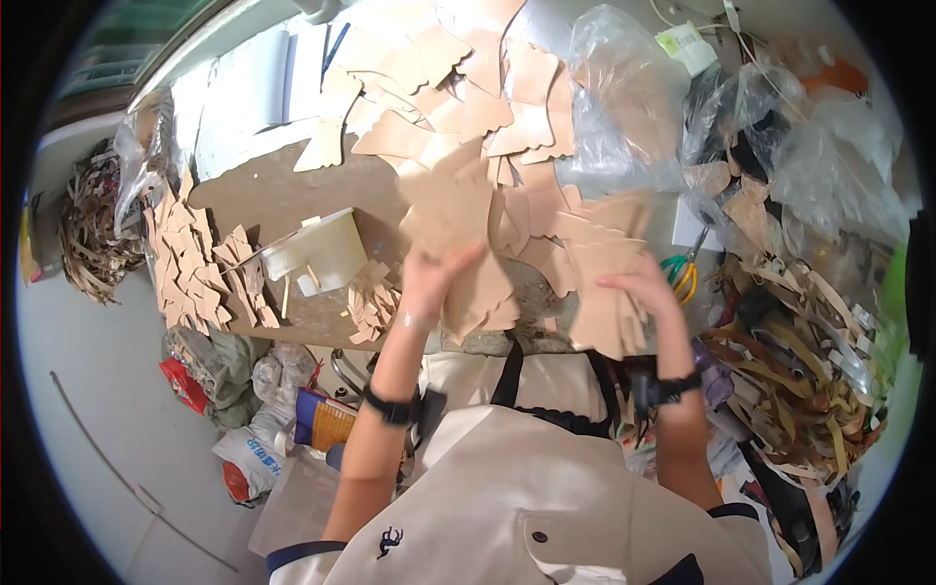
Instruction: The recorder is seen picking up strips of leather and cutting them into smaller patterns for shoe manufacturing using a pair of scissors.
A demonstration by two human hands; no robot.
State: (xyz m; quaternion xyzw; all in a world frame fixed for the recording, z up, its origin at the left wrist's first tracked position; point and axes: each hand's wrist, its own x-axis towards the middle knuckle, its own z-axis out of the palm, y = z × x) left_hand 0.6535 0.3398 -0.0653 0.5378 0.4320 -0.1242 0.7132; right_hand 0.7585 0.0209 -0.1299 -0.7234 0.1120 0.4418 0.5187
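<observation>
My left hand (436,281) is closed at the lower edge of a tan leather-like piece (444,200), thumb on top. The piece is blurred by motion, and whether there are more layers under it I cannot tell. Below it lies a small stack of similar cut pieces (480,297). My right hand (645,285) grips a fanned bundle of flared tan pieces (600,255), its thumb across the front and the other fingers mostly hidden behind. A large loose pile of the same pieces (429,102) spreads over the far part of the table.
Left on the table (292,175) are a white plastic box (327,249), small offcuts (372,302) and rows of narrow tan pieces (185,258). Scissors with green and yellow handles (685,273) lie right of my right hand. Clear bags (624,93) and strip scraps (790,361) crowd the right side.
</observation>
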